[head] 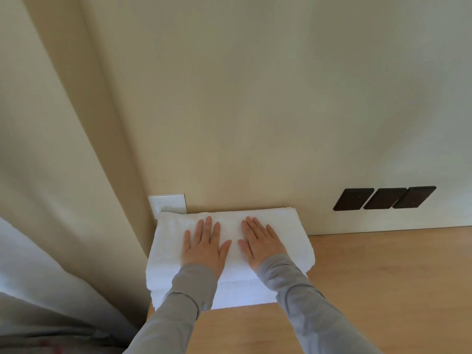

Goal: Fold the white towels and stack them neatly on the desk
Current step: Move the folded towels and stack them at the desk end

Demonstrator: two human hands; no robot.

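Towel stack (293,241): folded white towels piled at the desk's far left corner, the back edge against the wall, both palms on the top layer.
Left hand (204,247): flat on the top towel, fingers straight and slightly spread, thumb out toward the other hand; it clasps nothing.
Right hand (260,245): laid flat just beside the left, fingers straight and angled toward the far left, likewise pressing rather than gripping.
Arms: both reach forward from the bottom of the view in grey sleeves (184,297), wrists low over the near edge of the pile.
Handling: judged soft, light and springy, not fragile; the pile should give under pressure and the pile of the cloth should keep layers from sliding much.
Where to hold: probably best lifted with hands under the two short sides, or squared up by nudging the folded edges, since a pinch at one corner would likely undo a fold.
Near edge: lower layers show below the top towel, stepped slightly forward, so the pile looks not quite flush.
Desk (383,277): light wood, running off to the right.
Wall (255,98): cream, with a white socket plate (167,203) partly behind the pile and three dark plates (383,198) well to the right.
Curtain (38,175): pale fabric hanging at the left.
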